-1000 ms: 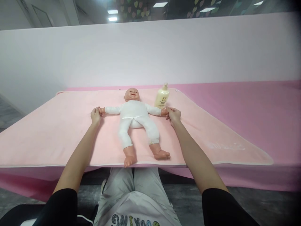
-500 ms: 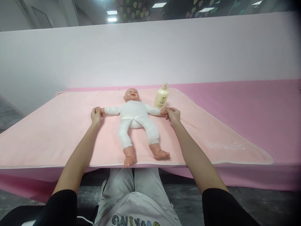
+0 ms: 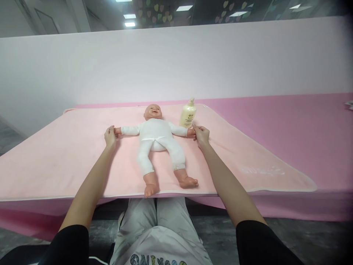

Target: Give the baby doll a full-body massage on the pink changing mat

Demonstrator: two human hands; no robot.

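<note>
A baby doll [image 3: 155, 129] with a white cloth body lies on its back on a pale pink towel [image 3: 68, 154], arms stretched out sideways and feet toward me. My left hand [image 3: 110, 136] is closed on the doll's hand at the left. At the right, my right hand [image 3: 202, 134] pinches the doll's other hand between thumb and fingers. Just behind that hand stands a pale yellow pump bottle [image 3: 188, 115], close to the doll's arm.
The towel lies over a pink table cover [image 3: 289, 129] that hangs down at the front edge. A white wall panel [image 3: 176, 62] rises behind the table, with dark glass above. A small whitish object [image 3: 349, 105] shows at the far right edge.
The whole view has shifted slightly. Both hands keep hold of the doll's hands, and its arms stay spread. The small object at the far right shows more.
</note>
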